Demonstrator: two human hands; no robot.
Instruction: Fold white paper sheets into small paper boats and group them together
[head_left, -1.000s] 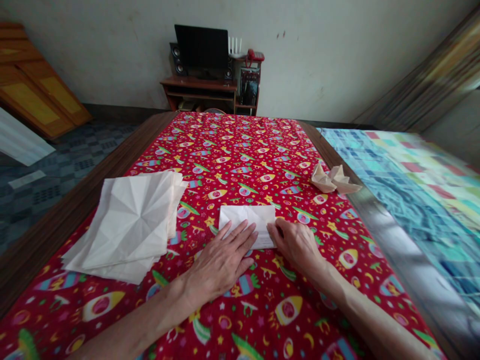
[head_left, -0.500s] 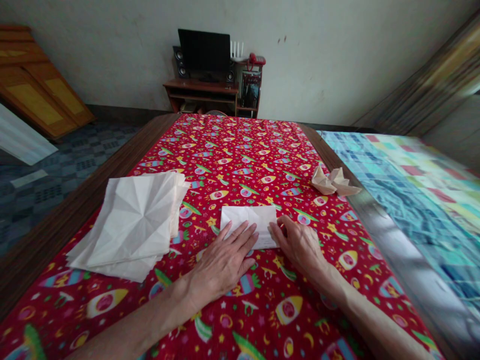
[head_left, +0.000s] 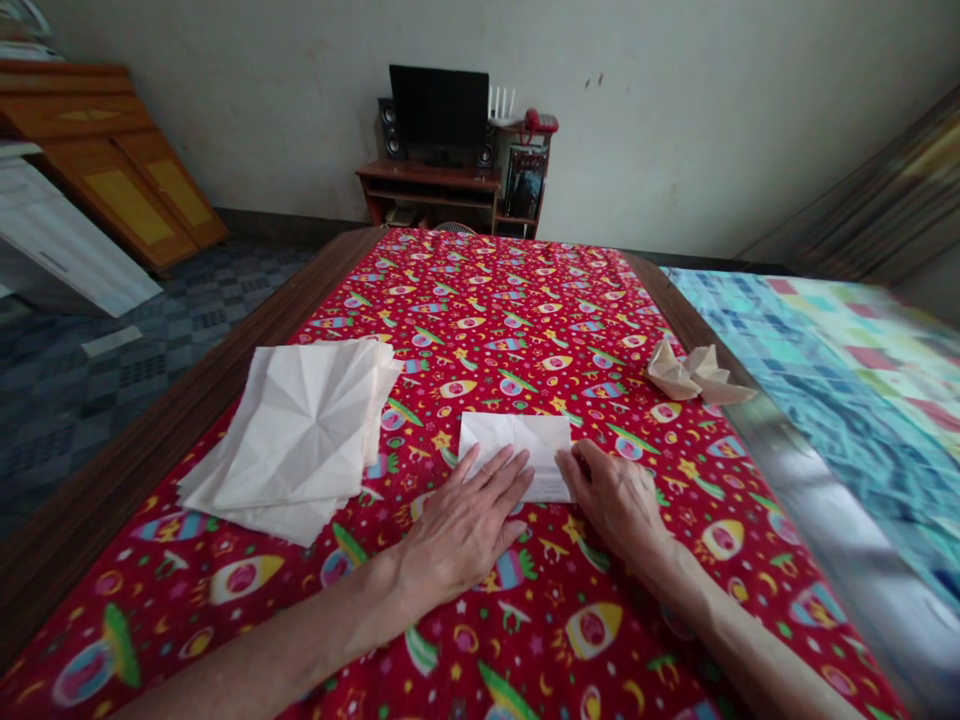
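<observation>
Red cloth (head_left: 517,320) underneath; paper stack (head_left: 311,425) at ten o'clock; left hand (head_left: 466,522) spread, fingers flat on the folded sheet (head_left: 547,438) at twelve, gripping nothing; right hand (head_left: 621,498) curled at the sheet's three-o'clock edge, pinch uncertain; best hold layers flush and press creases evenly.

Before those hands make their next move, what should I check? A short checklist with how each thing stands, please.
1. Folded sheet lying on the red cloth: ok, it looks flat.
2. Left hand on the sheet: ok, fingers spread over its near left part.
3. Right hand at the sheet's right edge: ok, fingertips are there.
4. Right hand's grip pinching the edge: cannot tell, the curled fingers hide it.
5. Paper stack apart from both hands: ok, it lies off to the left.
6. Paper stack squared up: not ok, its sheets fan out unevenly.
</observation>
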